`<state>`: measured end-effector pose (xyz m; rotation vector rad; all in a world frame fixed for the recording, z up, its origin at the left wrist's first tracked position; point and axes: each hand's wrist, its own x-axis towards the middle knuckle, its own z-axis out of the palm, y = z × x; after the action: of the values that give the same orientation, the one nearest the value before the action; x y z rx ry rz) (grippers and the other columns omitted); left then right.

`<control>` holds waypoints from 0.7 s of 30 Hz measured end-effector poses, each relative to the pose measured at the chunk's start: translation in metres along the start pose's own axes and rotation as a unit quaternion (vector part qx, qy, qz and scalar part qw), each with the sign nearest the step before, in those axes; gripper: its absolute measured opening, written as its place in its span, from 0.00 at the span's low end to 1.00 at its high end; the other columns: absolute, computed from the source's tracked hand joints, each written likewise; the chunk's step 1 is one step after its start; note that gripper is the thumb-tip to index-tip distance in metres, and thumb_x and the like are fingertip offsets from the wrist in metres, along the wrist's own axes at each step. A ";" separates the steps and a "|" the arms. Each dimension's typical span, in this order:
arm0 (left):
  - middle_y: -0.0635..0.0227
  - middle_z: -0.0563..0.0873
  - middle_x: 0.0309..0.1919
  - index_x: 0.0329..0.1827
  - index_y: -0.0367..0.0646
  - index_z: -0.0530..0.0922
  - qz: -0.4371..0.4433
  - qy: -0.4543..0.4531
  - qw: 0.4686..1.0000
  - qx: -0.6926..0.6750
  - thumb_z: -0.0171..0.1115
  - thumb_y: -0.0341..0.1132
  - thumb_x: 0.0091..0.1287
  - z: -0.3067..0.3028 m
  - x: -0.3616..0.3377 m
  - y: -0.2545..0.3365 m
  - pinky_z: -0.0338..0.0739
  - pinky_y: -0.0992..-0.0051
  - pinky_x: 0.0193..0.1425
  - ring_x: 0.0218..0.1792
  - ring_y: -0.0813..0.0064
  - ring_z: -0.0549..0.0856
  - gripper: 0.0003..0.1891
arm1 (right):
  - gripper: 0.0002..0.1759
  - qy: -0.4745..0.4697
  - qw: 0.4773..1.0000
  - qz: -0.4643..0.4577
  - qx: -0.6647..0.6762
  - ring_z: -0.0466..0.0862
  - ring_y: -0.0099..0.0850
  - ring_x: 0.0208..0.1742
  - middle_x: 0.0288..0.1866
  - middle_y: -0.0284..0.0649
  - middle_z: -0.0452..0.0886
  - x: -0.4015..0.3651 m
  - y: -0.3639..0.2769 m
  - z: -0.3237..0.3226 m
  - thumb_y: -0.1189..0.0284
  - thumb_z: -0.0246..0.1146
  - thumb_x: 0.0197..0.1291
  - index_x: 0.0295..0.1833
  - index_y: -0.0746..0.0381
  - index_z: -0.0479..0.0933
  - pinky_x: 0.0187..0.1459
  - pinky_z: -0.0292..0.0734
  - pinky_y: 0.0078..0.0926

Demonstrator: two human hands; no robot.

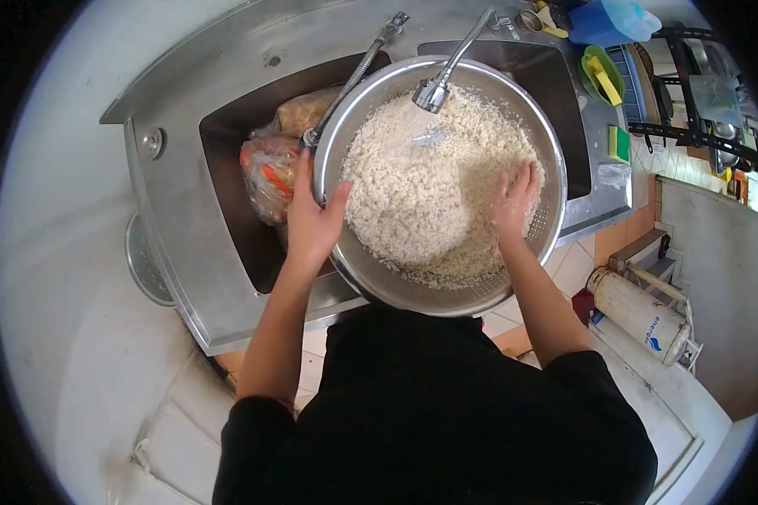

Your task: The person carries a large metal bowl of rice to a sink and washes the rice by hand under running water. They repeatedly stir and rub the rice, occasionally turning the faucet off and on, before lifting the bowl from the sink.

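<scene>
A big metal colander [556, 220] with small holes in its wall sits over the sink and its divider. White grains that look like rice [404, 198] fill much of it. My left hand [316, 225] grips the colander's left rim, thumb inside and fingers outside. On the right side of the grains rests my right hand [514, 206], its fingers apart and holding nothing. Above the grains hangs a chrome faucet head [431, 95], with a clear, shiny patch of what looks like water just below it.
Plastic bags of food [271, 178] lie in the left sink basin [227, 202], beside a flexible faucet hose [366, 63]. At right are a green bowl [588, 84], a sponge [619, 144] and a blue container [602, 23]. A gas cylinder [636, 311] stands on the floor.
</scene>
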<state>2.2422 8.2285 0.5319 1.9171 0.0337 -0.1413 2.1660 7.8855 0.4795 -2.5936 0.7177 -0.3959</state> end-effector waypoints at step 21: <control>0.44 0.80 0.66 0.81 0.39 0.59 -0.005 -0.046 0.996 0.074 0.59 0.26 0.71 0.005 0.001 0.004 0.73 0.62 0.71 0.67 0.51 0.81 0.35 | 0.39 -0.467 0.873 -0.065 0.127 0.72 0.54 0.75 0.72 0.59 0.74 0.077 -0.136 0.070 0.44 0.57 0.70 0.71 0.66 0.73 0.77 0.63 0.45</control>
<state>2.2431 8.2218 0.5340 2.0567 -0.0311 -0.2448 2.3130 7.9722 0.4935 -2.1893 0.1215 0.6660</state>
